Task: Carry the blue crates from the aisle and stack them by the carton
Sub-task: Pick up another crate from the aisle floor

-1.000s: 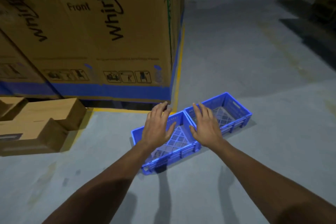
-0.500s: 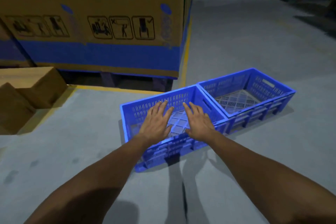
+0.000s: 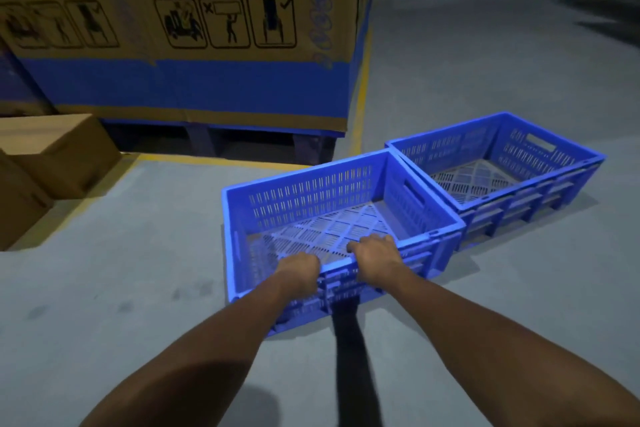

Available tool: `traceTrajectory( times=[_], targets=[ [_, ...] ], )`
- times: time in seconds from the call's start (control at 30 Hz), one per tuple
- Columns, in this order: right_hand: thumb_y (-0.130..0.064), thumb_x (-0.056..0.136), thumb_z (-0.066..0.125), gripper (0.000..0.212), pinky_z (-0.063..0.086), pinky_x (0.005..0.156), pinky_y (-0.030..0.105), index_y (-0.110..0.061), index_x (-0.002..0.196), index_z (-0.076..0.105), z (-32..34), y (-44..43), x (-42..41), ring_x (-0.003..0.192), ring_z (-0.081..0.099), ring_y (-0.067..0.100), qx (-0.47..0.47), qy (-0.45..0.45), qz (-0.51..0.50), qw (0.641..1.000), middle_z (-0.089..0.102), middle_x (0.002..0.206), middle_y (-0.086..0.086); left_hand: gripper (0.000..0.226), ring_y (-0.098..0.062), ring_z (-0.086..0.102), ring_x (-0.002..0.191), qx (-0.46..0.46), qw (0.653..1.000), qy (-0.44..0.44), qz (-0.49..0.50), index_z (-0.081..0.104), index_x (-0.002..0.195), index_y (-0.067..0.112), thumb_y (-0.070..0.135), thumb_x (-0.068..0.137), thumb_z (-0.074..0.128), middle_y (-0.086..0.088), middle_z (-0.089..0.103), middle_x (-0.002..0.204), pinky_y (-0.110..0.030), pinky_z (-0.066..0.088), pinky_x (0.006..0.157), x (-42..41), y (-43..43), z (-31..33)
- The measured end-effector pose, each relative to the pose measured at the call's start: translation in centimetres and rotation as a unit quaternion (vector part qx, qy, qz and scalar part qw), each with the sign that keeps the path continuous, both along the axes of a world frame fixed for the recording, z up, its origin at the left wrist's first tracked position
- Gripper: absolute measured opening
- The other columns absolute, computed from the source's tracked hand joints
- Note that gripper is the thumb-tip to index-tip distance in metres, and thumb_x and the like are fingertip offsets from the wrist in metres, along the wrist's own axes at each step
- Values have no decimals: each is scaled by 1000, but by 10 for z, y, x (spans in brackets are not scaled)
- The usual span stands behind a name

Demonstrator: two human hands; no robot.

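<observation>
1. Two blue crates sat on the grey concrete floor [image 3: 104, 288], side by side, both empty w/ slotted walls and lattice bottoms.
2. The near crate [image 3: 332, 208] lay closest to the person; its right end touched the far crate [image 3: 495, 163], and its rim seemed to overlap the far one's left rim a little.
3. The left hand [image 3: 299, 272] was clenched over the near long rim of the near crate, fingers curled inside.
4. The right hand [image 3: 375, 258] had the same grip on that rim, just beside the left hand, a short piece of rim between them.
5. Both forearms were bare and reached forward from the bottom of the view.
6. I could not tell if the near crate was lifted or resting on the floor; a dark shadow lay under its near edge.
7. The big carton [image 3: 194, 35] stood behind the crates on a dark pallet [image 3: 207, 140], w/ a blue band and handling pictograms on the front.
8. A yellow line [image 3: 221, 160] ran on the floor along the pallet, betw. it and the near crate.
9. Small brown boxes [image 3: 62, 152] stood at left, well apart from the crates.
</observation>
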State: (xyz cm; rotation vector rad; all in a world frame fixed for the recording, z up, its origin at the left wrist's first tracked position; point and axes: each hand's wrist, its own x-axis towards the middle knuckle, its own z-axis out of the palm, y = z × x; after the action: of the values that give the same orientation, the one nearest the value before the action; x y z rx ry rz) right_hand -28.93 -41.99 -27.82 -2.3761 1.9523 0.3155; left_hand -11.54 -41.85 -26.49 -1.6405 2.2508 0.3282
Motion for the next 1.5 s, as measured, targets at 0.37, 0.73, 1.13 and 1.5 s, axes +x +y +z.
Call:
traceTrajectory(
  times=[0.37,0.73,1.13,1.5],
  targets=[
    [-22,83,71,22,51,84,42,-14,102,66,114,32,17,106,64,32,67,-22,3,998,67,110,12,25,-35,59,107,47,998,26,-24,57,102,11,13,81,71,-17,59,119,-38,47,79,30,19,119],
    [-54,71,79,48,47,76,37,-16,90,59,494,108,4,104,61,33,143,-128,-46,980,66,108,15,55,-31,57,118,77,989,24,-121,61,126,16,18,73,77,-12,61,128,-37,48,91,33,53,514],
    [-51,60,84,51,48,75,32,-17,76,50,831,241,-118,101,64,28,100,-115,-239,959,67,104,8,55,-27,64,91,156,940,66,-296,65,110,6,34,68,86,-13,68,109,-29,47,71,-119,136,848],
    [-50,63,84,49,50,71,30,-12,89,68,931,410,-300,85,67,22,43,-107,-356,927,74,89,3,25,-20,63,70,156,879,145,-427,64,80,16,15,67,86,-7,70,81,-35,55,71,-364,254,897]
  ],
)
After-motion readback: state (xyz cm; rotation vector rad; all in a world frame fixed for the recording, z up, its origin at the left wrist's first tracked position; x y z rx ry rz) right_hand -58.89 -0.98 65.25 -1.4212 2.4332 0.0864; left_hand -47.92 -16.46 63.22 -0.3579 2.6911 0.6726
